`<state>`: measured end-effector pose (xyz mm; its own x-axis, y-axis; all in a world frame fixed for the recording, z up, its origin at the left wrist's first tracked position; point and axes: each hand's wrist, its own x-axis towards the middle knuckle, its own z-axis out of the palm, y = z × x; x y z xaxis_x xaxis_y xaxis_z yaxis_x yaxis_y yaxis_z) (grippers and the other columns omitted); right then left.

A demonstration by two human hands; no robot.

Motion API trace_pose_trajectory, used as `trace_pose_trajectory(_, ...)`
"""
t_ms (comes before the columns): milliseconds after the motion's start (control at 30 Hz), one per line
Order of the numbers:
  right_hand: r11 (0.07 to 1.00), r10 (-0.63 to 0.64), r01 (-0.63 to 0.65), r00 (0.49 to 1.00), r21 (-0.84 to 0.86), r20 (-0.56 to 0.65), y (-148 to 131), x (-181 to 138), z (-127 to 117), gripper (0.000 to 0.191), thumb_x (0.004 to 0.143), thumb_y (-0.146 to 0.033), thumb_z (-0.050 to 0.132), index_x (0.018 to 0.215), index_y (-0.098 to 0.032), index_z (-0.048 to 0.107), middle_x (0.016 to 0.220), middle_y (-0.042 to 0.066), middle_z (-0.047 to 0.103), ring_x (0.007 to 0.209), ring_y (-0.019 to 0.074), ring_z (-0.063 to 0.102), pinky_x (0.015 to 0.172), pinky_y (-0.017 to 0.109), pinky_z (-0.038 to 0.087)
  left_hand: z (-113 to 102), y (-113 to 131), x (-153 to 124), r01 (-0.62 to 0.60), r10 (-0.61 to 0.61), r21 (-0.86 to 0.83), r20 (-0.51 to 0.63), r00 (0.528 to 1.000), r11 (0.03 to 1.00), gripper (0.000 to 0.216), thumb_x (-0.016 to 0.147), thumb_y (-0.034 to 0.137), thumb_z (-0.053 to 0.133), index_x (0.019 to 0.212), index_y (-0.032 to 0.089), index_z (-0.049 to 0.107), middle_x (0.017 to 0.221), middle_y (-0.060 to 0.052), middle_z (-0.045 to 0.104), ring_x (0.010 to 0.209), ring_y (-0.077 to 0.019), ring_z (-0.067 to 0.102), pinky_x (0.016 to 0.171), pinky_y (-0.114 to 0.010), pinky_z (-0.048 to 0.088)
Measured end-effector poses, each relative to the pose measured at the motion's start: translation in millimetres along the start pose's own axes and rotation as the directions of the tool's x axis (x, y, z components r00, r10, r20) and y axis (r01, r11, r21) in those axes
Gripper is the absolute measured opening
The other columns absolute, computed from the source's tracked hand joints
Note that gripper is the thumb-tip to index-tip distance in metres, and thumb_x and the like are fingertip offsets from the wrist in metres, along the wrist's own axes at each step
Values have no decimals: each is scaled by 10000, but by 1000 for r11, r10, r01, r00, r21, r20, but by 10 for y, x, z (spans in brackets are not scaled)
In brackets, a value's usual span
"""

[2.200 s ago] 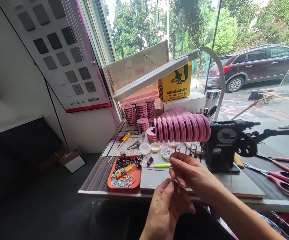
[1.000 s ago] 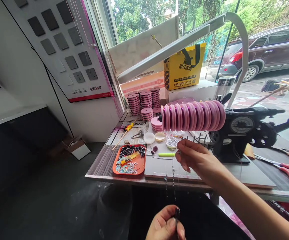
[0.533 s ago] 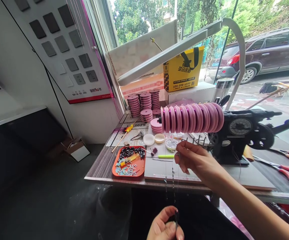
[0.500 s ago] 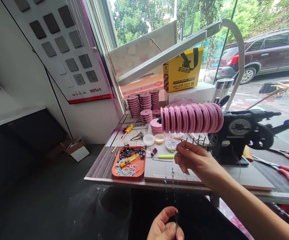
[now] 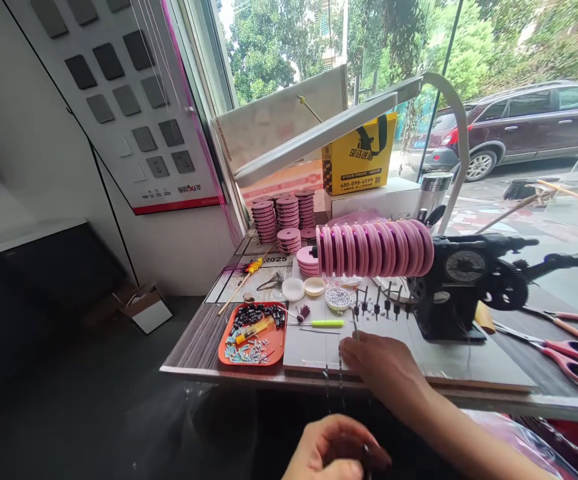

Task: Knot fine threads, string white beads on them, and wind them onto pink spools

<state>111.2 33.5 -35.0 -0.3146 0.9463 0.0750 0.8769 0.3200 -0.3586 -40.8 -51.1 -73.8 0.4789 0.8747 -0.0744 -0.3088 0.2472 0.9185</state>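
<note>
My left hand (image 5: pixel 331 450) is at the bottom edge, below the table, fingers curled and pinched on a small dark bead at the end of a thin line (image 5: pixel 340 373). The line runs up to my right hand (image 5: pixel 381 363), which rests low on the white board (image 5: pixel 309 350) with its fingers closed on the line. A row of pink spools (image 5: pixel 373 249) sits on the shaft of a black winding machine (image 5: pixel 461 280) just beyond my right hand. Small dark pegs (image 5: pixel 381 307) stand on the board in front of the spools.
An orange tray (image 5: pixel 253 333) of dark and pale beads lies at the left. Small dishes (image 5: pixel 313 288), a green pen (image 5: pixel 326 323) and stacked pink spools (image 5: pixel 283 217) are behind it. Red-handled scissors (image 5: pixel 563 353) lie at the right. A white lamp arm (image 5: pixel 329 137) hangs overhead.
My right hand has dropped from in front of the spools down onto the white board. My left hand stays low with the bead, and the view has tilted slightly down.
</note>
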Motion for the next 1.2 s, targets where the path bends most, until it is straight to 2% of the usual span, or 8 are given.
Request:
trace_pose_trajectory(100, 998, 57, -59, 997, -35, -50, 74, 65, -18, 267, 803, -89, 389, 722, -142, 638, 733, 132, 652, 642, 268, 621, 506, 279, 288, 128, 289, 176, -63, 62, 24, 59, 996, 998, 359, 622, 335, 726, 939, 184, 651, 875, -61, 709, 857, -188, 629, 801, -293, 420)
trace_pose_trajectory(233, 995, 96, -93, 990, 35, -102, 185, 61, -178, 248, 809, -109, 391, 814, -140, 637, 783, 120, 659, 694, 245, 620, 549, 284, 343, 374, 558, 462, -56, 34, -183, -124, 992, 982, 342, 765, 351, 594, 1049, 168, 544, 772, -52, 678, 620, -148, 651, 585, -255, 492)
trace_pose_trajectory(333, 936, 76, -15, 984, 353, -160, 168, 23, -325, 293, 877, -282, 342, 895, -166, 610, 763, 53, 633, 664, 164, 579, 550, 243, 374, 510, 687, 622, -96, 35, -231, -257, 966, 968, 274, 810, 344, 536, 987, 135, 539, 715, -50, 651, 566, -129, 629, 466, -200, 480)
trace_pose_trajectory(500, 314, 24, 78, 996, 946, -90, 17, 74, -490, 358, 738, -490, 545, 792, -137, 583, 594, -23, 465, 469, 75, 353, 412, 209, 269, 594, 779, 723, -151, 33, -260, -410, 911, 954, 150, 776, 289, 595, 826, 150, 571, 585, 13, 602, 449, -67, 549, 375, -130, 395)
trace_pose_trajectory(600, 157, -25, 13, 1000, 987, -10, -40, 113, -501, 341, 660, -461, 648, 704, -136, 555, 551, -45, 425, 472, 64, 334, 414, 201, 259, 583, 763, 728, -181, 51, -268, -429, 902, 946, 140, 726, 281, 651, 757, 152, 606, 573, 13, 612, 446, -58, 532, 393, -133, 389)
trace_pose_trajectory(833, 254, -61, 30, 998, 967, -15, -58, 74, -462, 274, 689, -384, 628, 640, -128, 544, 562, -37, 452, 516, 66, 334, 484, 213, 262, 519, 646, 624, -254, 106, -259, -474, 874, 932, 88, 668, 208, 682, 639, 130, 655, 534, -3, 612, 501, -85, 546, 483, -180, 442)
trace_pose_trajectory(1033, 313, -50, 29, 999, 949, -14, -132, 1, -434, 291, 723, -420, 572, 666, -139, 517, 557, -48, 399, 496, 67, 343, 473, 211, 267, 486, 586, 448, -151, -20, -333, -458, 888, 931, 100, 666, 200, 675, 616, 118, 644, 534, -11, 612, 466, -82, 543, 454, -179, 435)
trace_pose_trajectory(1200, 231, -49, 17, 999, 973, -5, -119, -1, -411, 344, 716, -488, 569, 680, -158, 478, 565, -52, 401, 454, 62, 363, 418, 200, 297, 429, 448, 285, 18, -202, -425, -392, 897, 905, 151, 653, 223, 697, 573, 119, 623, 466, -27, 624, 402, -101, 562, 428, -189, 448)
